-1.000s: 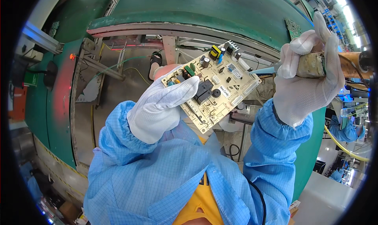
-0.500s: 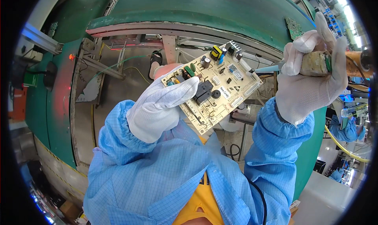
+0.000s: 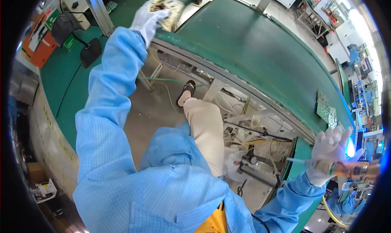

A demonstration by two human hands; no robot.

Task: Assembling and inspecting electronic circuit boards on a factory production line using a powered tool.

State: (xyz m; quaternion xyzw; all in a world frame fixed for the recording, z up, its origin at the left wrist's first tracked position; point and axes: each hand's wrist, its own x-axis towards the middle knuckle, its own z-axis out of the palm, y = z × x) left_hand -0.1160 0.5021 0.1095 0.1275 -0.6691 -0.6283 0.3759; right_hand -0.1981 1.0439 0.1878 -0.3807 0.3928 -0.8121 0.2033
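At the upper left my left hand, in a white glove, grips a circuit board crowded with parts. The board is smeared by motion, over the far end of the green conveyor bench. My right hand, also gloved, is at the lower right with its fingers spread apart. Across its palm and wrist lies a blurred dispensing syringe with an orange-brown barrel, a wrapped collar and a pale nozzle pointing left. The fingers do not wrap round it; whether it touches the palm I cannot tell.
A green conveyor with a metal edge runs across the far side. Green circuit boards lie at its right end. A black lamp-like stand is on the left green table. Cables and a metal frame hang below the conveyor.
My left hand has carried the circuit board from in front of my chest to the far upper left. My right hand has moved lower, its fingers now spread away from the syringe. The view has turned.
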